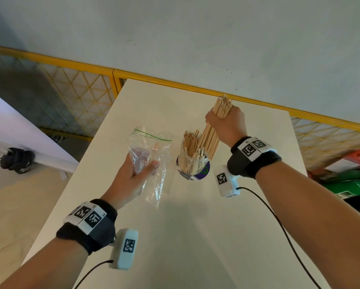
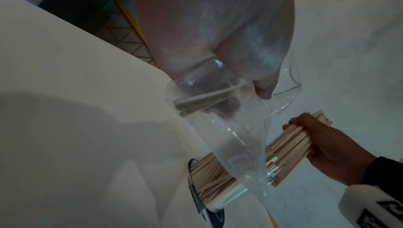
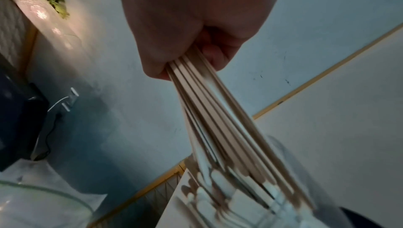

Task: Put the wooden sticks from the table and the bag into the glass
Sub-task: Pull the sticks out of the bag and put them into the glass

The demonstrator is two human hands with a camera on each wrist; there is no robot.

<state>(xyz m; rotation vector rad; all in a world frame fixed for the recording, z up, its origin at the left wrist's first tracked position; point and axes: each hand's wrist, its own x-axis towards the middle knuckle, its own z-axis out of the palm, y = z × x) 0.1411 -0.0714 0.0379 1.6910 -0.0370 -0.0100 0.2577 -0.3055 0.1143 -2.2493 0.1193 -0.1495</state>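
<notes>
My right hand grips a thick bundle of wooden sticks, tilted, with its lower ends at the rim of the glass. The glass stands on a dark round coaster in the middle of the white table and holds many sticks. In the right wrist view the bundle runs from my fist down into the glass, blurred. My left hand holds a clear zip bag just left of the glass. The left wrist view shows a few sticks still inside the bag.
A yellow mesh fence runs behind the table. A second white table with a dark glove stands at the left. Green and red items lie on the floor at the right. Cables trail from both wrist cameras.
</notes>
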